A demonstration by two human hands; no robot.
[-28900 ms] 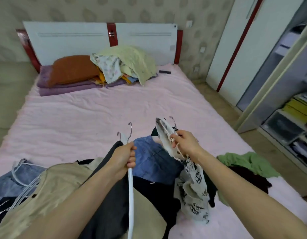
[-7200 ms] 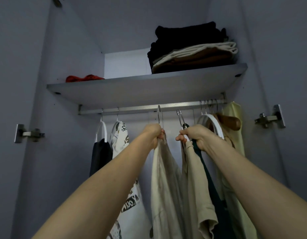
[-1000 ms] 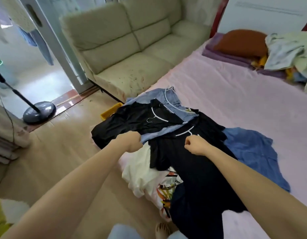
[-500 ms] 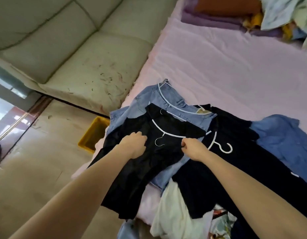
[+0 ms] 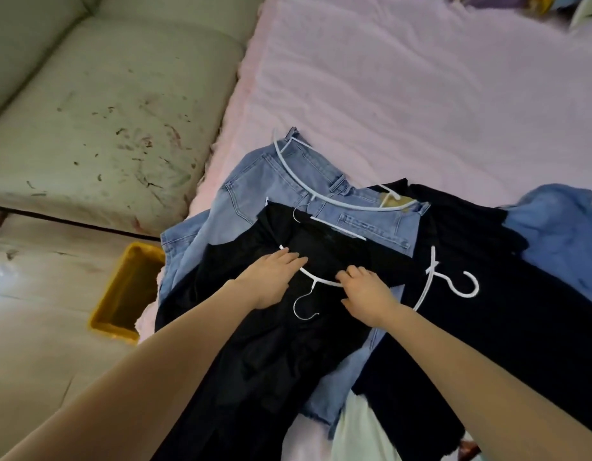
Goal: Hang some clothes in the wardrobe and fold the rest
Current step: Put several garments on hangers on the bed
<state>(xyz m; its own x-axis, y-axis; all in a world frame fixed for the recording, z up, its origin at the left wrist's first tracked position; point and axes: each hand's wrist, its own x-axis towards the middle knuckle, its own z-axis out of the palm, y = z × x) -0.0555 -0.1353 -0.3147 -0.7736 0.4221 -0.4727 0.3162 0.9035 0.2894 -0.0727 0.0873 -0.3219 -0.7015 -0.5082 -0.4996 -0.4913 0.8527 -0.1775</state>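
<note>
Two hands are working over the wide pink quilted bed (image 5: 404, 94), where the clothes heap is lying at its near edge beside the stained cream sofa (image 5: 98, 104). On top of the light blue denim jeans (image 5: 288, 191) the black garment (image 5: 271, 327) is spreading out and trailing off the bed's edge toward the person. Its thin white wire hanger (image 5: 317, 280) is lying partly under the cloth, with its hook pointing back at the person.

Her left hand (image 5: 271, 277) is pressing flat on the black cloth, fingers straight and close together. Her right hand (image 5: 367, 294) is curling at the hanger bar, seemingly pinching it with the fabric.

To do this well, I'd say she should be seating both shoulders squarely on the hanger, keeping the hook free, and lifting the garment clear of the second white hanger (image 5: 451, 277) just beside it, which could snag.
</note>
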